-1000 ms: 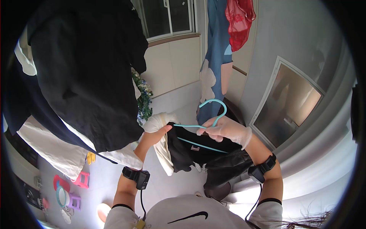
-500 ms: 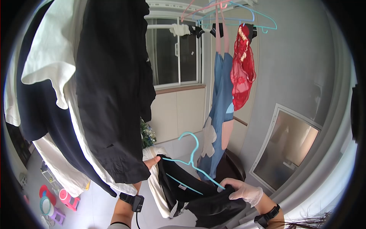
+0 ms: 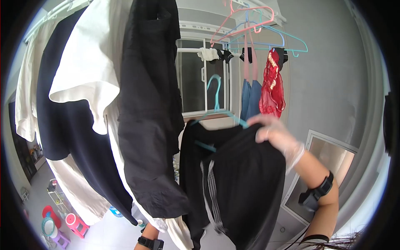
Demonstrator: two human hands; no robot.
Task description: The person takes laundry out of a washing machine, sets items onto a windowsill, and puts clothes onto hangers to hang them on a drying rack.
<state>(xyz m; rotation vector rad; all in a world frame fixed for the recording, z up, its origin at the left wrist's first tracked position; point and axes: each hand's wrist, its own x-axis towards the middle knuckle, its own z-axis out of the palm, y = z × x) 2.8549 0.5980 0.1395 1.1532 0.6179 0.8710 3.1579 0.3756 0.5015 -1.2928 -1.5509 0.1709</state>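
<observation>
Black drawstring pants [image 3: 246,183] hang spread on a turquoise hanger [image 3: 216,100], whose hook rises free in front of the window. My right hand [image 3: 275,135], in a thin clear glove and slightly blurred, grips the waistband at the right end of the hanger. Grey drawstrings [image 3: 211,196] dangle down the front of the pants. My left forearm [image 3: 152,232] shows at the bottom, but its hand is hidden behind hanging clothes, so its fingers cannot be seen. White cloth [image 3: 180,233] shows beside the pants at lower left.
A long black garment [image 3: 150,116] and a white one [image 3: 89,62] hang close on the left. At upper right are a pink hanger [image 3: 246,27], a red sheer garment [image 3: 273,87] and blue straps-and-denim clothing [image 3: 251,98]. Stools [image 3: 76,225] stand on the floor at lower left.
The pants and hanger have risen from low in the view to in front of the window, with my right hand still on the waistband. My left hand has gone out of sight behind the clothes.
</observation>
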